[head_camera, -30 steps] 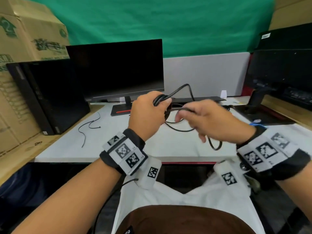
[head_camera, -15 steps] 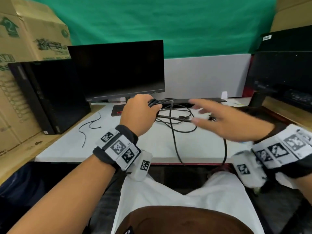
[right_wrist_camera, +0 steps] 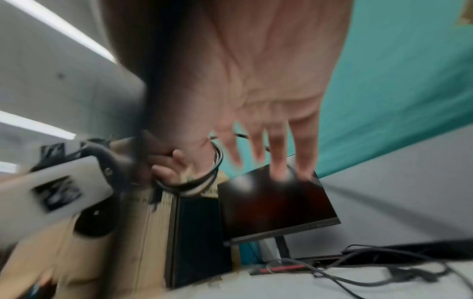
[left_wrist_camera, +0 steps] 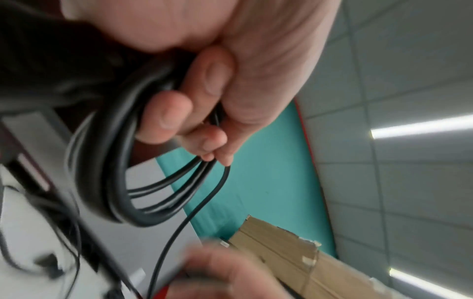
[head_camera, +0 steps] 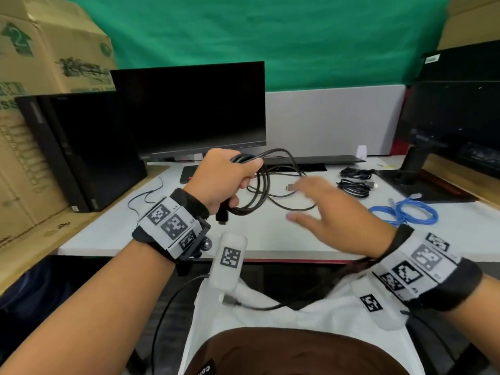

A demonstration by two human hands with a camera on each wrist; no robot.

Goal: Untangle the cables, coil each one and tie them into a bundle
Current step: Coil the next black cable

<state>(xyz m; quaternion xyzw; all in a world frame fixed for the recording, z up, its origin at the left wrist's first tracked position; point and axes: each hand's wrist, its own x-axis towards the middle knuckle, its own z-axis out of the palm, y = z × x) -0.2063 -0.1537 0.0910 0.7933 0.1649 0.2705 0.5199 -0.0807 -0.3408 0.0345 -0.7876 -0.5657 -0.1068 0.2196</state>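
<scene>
Fingers of the right hand [head_camera: 328, 212] had let go: a second earlier they pinched the black cable [head_camera: 259, 185] close to the left hand [head_camera: 221, 180], and half a second earlier they were already spreading; now the right hand hung flat and empty above the bench [head_camera: 257, 239], its blurred fingers straight, short of the cable's loose tail. The left hand gripped the coil, several loops gathered in its clenched fingers [left_wrist_camera: 166, 117] and hanging down in front of the monitor [head_camera: 189, 109]. One plug [head_camera: 222, 215] dangled below that fist; the other end [head_camera: 290, 187] lay on the bench just beyond the right fingertips, with a slack run trailing across the white top. Judging from this, another turn had been handed over to the coil and the right hand was probably going for the remaining slack. Farther right, two small black coils [head_camera: 354, 182] and a blue cable [head_camera: 403, 212] lay apart on the bench, so the bundling itself seemed not yet begun.
</scene>
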